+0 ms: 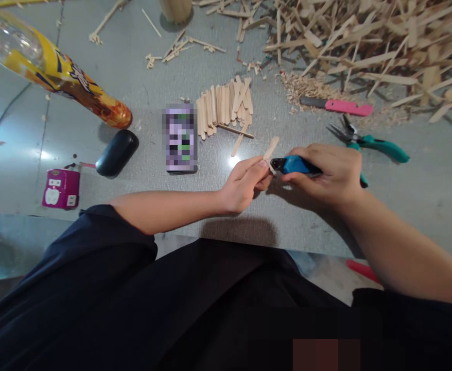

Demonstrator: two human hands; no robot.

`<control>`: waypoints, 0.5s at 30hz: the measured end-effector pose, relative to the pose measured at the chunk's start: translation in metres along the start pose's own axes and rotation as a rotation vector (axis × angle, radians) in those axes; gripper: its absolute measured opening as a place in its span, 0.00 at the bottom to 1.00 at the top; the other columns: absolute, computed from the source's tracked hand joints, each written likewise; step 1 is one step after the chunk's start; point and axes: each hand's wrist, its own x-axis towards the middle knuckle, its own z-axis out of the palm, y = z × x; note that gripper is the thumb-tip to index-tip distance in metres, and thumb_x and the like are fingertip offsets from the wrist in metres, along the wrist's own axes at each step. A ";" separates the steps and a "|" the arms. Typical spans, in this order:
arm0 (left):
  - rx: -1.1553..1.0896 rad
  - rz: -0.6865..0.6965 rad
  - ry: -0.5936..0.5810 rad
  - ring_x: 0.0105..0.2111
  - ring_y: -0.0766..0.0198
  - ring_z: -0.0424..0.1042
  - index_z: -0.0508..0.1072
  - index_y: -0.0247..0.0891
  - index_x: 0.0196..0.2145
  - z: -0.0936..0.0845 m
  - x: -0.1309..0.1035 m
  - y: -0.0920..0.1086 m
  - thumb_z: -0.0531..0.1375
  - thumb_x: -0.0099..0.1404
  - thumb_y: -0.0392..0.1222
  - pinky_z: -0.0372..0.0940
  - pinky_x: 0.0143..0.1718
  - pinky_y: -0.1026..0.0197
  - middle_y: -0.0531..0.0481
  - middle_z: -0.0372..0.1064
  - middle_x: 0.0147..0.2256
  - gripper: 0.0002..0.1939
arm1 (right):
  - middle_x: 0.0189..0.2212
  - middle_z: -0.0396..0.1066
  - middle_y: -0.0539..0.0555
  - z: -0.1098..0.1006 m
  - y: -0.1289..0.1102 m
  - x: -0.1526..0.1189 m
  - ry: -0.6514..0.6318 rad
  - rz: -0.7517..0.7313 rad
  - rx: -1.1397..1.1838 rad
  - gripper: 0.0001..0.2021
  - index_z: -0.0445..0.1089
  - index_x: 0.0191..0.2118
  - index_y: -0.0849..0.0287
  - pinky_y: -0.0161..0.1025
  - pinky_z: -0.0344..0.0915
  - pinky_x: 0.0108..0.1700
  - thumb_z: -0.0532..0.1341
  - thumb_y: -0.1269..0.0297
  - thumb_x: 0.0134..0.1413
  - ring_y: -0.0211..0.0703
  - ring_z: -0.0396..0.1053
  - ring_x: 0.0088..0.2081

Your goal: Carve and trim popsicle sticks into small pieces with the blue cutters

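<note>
Pinched in my left hand (245, 184) is a pale wooden stick (271, 148), its rounded end pointing up and away. My right hand (328, 170) is closed around blue-handled pliers (296, 165), whose dark jaws meet the wood right at my left fingertips. Whether the jaws are fully closed is too small to tell. Just beyond my left hand lies a row of flat wooden sticks (222, 103), with a few lying crosswise on it.
Teal-handled pliers (384, 147) and a pink-handled knife (347, 107) lie right, below a large stick pile (384, 46). A phone (180, 138), black case (117, 153), bottle (67, 74) and magenta box (61, 188) are left.
</note>
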 end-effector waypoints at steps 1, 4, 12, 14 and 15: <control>0.001 -0.008 0.008 0.20 0.70 0.49 0.57 0.45 0.27 -0.001 -0.001 -0.002 0.60 0.81 0.79 0.48 0.22 0.61 0.59 0.52 0.22 0.39 | 0.29 0.81 0.55 -0.001 0.000 0.000 0.001 -0.010 -0.019 0.26 0.87 0.46 0.49 0.50 0.64 0.32 0.68 0.30 0.76 0.53 0.78 0.29; 0.027 -0.042 0.078 0.21 0.69 0.49 0.57 0.45 0.28 0.002 -0.003 -0.008 0.60 0.79 0.81 0.47 0.22 0.60 0.59 0.53 0.22 0.40 | 0.29 0.80 0.54 -0.003 0.001 0.000 0.016 -0.036 -0.104 0.27 0.86 0.47 0.49 0.51 0.63 0.32 0.67 0.29 0.76 0.52 0.77 0.29; 0.372 0.174 0.032 0.19 0.66 0.56 0.63 0.46 0.25 -0.026 0.013 0.060 0.54 0.87 0.72 0.54 0.26 0.57 0.56 0.59 0.19 0.37 | 0.30 0.82 0.55 -0.003 0.011 0.001 0.149 -0.175 -0.050 0.27 0.82 0.46 0.51 0.47 0.61 0.30 0.68 0.30 0.76 0.48 0.75 0.27; 0.600 0.246 0.053 0.20 0.65 0.60 0.70 0.45 0.26 -0.071 0.007 0.093 0.58 0.88 0.65 0.54 0.27 0.55 0.54 0.68 0.21 0.33 | 0.31 0.83 0.54 -0.002 0.014 0.001 0.145 -0.172 -0.060 0.28 0.81 0.46 0.52 0.46 0.63 0.30 0.68 0.29 0.76 0.47 0.76 0.28; 0.733 0.237 0.090 0.22 0.65 0.61 0.74 0.44 0.27 -0.097 0.001 0.108 0.60 0.87 0.62 0.55 0.29 0.54 0.52 0.72 0.23 0.32 | 0.32 0.84 0.54 -0.001 0.015 0.000 0.136 -0.166 -0.074 0.29 0.80 0.45 0.52 0.46 0.63 0.30 0.67 0.28 0.76 0.47 0.77 0.28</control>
